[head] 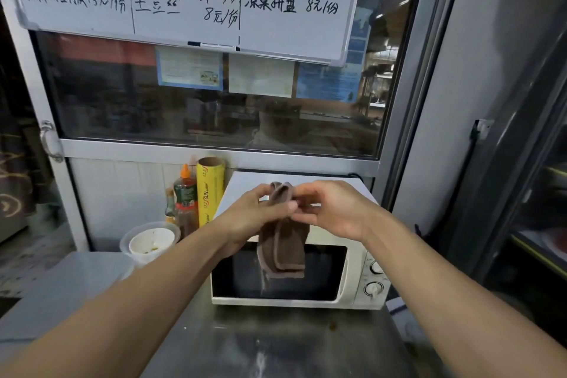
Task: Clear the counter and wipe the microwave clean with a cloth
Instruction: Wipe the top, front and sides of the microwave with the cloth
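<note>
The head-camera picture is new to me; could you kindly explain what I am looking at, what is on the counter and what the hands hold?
There is no machine here: a person wears a wide-angle camera on the head, so you look forward and down along their own two bare arms.

The left hand and right hand meet in front of a white microwave and together pinch a folded brown cloth, which hangs down before its dark door.

The microwave stands on a steel counter. To its left are a yellow roll of cling film standing upright, an orange-capped sauce bottle and a used white bowl set in a clear plastic container.

Above hangs a handwritten menu whiteboard on a window.
</note>
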`<state>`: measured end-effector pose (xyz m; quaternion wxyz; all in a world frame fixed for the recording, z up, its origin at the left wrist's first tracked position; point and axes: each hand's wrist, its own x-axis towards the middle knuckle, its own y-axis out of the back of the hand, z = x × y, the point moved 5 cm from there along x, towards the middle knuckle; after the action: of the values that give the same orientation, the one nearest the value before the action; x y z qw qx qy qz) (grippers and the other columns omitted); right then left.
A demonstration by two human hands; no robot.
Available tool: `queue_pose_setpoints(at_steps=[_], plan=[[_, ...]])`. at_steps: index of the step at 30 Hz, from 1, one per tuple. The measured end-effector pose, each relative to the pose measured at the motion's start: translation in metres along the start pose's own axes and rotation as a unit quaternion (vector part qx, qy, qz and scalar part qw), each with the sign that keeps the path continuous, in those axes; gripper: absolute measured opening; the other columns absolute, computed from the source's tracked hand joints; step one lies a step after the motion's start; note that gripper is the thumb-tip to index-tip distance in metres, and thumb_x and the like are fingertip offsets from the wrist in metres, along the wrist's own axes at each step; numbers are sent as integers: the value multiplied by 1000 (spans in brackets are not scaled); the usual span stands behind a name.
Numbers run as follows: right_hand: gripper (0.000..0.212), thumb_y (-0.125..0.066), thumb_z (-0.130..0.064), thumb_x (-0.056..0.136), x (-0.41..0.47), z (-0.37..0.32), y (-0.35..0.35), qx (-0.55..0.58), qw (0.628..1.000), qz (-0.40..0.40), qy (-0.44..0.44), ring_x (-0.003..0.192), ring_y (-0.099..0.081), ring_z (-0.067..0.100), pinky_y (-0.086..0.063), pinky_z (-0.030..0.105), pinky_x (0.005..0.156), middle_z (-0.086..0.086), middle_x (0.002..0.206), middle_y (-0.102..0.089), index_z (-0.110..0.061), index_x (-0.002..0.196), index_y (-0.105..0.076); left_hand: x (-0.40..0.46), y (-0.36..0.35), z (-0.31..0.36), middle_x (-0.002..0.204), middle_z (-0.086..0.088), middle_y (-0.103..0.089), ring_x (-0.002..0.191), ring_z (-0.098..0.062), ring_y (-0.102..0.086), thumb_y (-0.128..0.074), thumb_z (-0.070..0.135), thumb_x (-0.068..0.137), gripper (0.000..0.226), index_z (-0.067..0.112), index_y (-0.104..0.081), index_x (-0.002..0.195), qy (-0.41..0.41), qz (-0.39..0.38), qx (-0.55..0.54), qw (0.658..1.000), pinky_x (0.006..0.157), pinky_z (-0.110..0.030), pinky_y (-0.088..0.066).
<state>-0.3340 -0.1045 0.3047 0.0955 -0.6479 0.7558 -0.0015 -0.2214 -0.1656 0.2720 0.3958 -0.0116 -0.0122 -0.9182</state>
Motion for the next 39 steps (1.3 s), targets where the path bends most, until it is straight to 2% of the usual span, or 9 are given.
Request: queue_pose_setpoints(at_steps=[6,11,14,19,22,28,32,36,39], plan=[[35,-44,0,85,-4,1,28,-180,972,134,67,98,-56,17,-44,28,82,4,104,-61,-18,102,-68,-2,12,2,85,-16,-65,76,-25,-63,-47,0,93,20,13,-61,89,1,53,-52,997,67,-30,-54],[59,-60,-3,84,-7,54,45,-42,996,22,-73,111,-55,20,-15,44,113,1,119,-62,-31,133,-41,4,1,5,93,-12,-68,83,-21,-67,-38,3,96,28,9,-61,110,2,-29,-209,977,78,-32,-55],[58,-57,4,85,-11,64,60,36,998,39,-31,94,-65,19,-36,43,104,3,105,-69,-29,131,-45,18,-12,0,96,-10,-68,86,-20,-65,-36,6,98,30,12,-61,113,17,-50,-244,968,81,-33,-54],[53,-60,-6,88,-31,58,130,-116,968,218,32,95,-65,27,-55,37,76,13,107,-64,-33,127,-38,52,-37,-32,88,-12,-59,70,-22,-56,-40,13,99,13,13,-53,104,88,9,15,996,59,-31,-52],[33,-57,-8,90,-31,48,173,-243,923,287,75,92,-63,25,-54,36,74,10,102,-62,-35,107,-48,76,-71,-49,83,-15,-58,55,-19,-57,-45,12,98,11,13,-47,87,114,12,36,993,47,-27,-54],[21,-53,-9,92,26,32,244,-363,857,344,123,97,-56,15,-45,27,77,-1,111,-59,-29,98,-60,153,-106,-50,99,-20,-64,74,-26,-63,-58,12,90,19,2,-56,106,81,69,123,987,67,-35,-56],[39,-59,-20,90,63,65,269,-534,804,261,12,124,-42,23,-39,37,104,7,138,-43,-24,128,-52,176,-93,-61,115,-10,-64,102,-26,-62,-58,14,88,34,11,-54,122,51,76,345,934,86,-36,-53],[57,-55,-36,91,72,67,262,-594,788,103,127,141,-16,17,-19,37,114,-7,155,-15,-38,143,-31,184,-71,-70,119,-3,-63,107,-24,-57,-55,22,90,29,20,-57,119,-5,61,514,856,92,-38,-48],[59,-40,-48,94,86,86,258,-715,691,-24,104,144,-5,14,-9,40,118,-10,158,-3,-43,146,-13,190,-53,-82,116,2,-61,107,-22,-54,-48,25,91,26,24,-55,116,12,52,594,803,92,-36,-43]])
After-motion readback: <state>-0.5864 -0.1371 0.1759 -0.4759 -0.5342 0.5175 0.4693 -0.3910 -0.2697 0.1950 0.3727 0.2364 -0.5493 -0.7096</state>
